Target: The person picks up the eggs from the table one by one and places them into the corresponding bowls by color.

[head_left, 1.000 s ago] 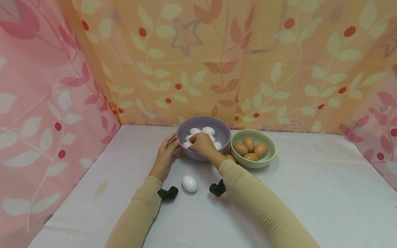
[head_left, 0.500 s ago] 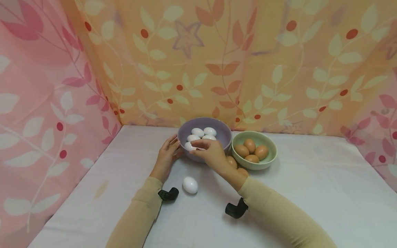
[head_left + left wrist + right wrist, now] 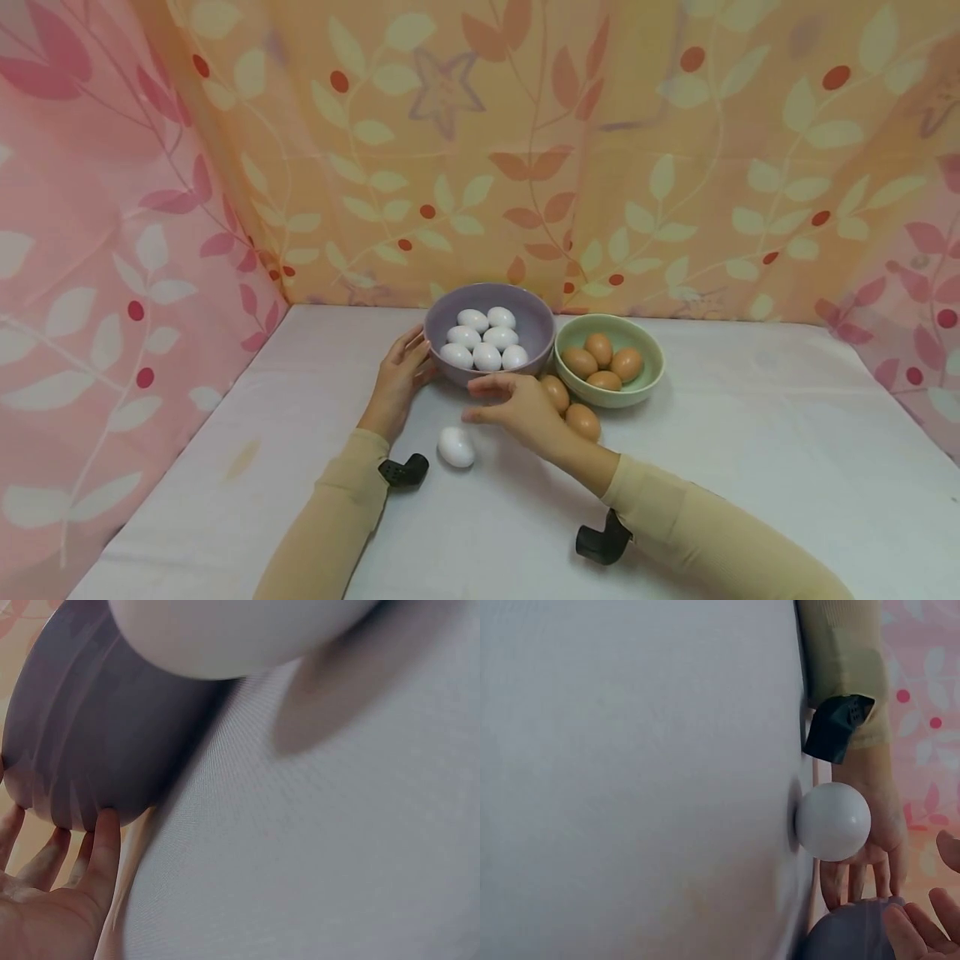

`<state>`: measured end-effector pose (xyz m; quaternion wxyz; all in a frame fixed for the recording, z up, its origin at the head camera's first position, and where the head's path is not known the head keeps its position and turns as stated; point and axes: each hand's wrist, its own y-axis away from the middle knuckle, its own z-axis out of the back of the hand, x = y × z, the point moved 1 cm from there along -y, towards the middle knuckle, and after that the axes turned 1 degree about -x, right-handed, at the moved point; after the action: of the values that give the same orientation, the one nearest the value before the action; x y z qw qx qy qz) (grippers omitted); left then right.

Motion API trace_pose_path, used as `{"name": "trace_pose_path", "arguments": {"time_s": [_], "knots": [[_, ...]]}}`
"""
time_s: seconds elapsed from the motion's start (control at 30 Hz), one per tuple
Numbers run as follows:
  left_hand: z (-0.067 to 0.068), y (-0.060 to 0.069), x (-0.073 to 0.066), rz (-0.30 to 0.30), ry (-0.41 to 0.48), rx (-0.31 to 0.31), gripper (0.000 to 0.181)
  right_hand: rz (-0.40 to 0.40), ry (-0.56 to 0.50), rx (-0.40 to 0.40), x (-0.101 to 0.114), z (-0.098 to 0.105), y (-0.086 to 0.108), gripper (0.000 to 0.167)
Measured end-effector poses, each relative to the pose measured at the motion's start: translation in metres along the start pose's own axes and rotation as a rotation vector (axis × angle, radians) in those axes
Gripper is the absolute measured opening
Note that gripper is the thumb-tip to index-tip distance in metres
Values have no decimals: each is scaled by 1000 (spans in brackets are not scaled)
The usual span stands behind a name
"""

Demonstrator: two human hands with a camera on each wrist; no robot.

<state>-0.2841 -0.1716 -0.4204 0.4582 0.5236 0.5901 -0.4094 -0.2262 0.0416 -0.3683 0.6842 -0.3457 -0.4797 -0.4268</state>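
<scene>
A purple bowl (image 3: 538, 329) holds several white eggs (image 3: 487, 357). My left hand (image 3: 396, 385) rests against its left side; in the left wrist view its fingertips (image 3: 107, 819) touch the bowl wall (image 3: 112, 720). A single white egg (image 3: 456, 447) lies on the table between my forearms. My right hand (image 3: 525, 412) hovers just above and right of that egg, in front of the bowl, thumb and fingers apart and holding nothing. In the right wrist view the lone egg (image 3: 834, 822) is near the spread fingers (image 3: 907, 937), apart from them.
A green bowl (image 3: 651, 377) with several brown eggs (image 3: 626, 365) stands right of the purple one. Two brown eggs (image 3: 582, 423) lie on the table beside my right hand. Patterned cloth (image 3: 450, 167) hangs behind the white-covered table (image 3: 750, 433).
My right hand has left a white egg in the purple bowl, then drawn back toward me over the bowl's front rim. My left hand stays at the bowl.
</scene>
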Motion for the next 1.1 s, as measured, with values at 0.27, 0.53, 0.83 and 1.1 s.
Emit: {"name": "trace_pose_path", "arguments": {"time_s": [0.27, 0.53, 0.83, 1.1], "knots": [[0, -2, -2, -18, 4, 11, 49, 1, 53, 56, -9, -10, 0, 52], [1, -5, -1, -24, 17, 17, 49, -23, 97, 92, -12, -15, 0, 53], [2, -2, 2, -17, 2, 15, 48, -56, 92, 122, -16, -17, 3, 51], [2, 0, 3, -24, 5, 19, 49, -45, 74, 142, -21, -26, 0, 48]]}}
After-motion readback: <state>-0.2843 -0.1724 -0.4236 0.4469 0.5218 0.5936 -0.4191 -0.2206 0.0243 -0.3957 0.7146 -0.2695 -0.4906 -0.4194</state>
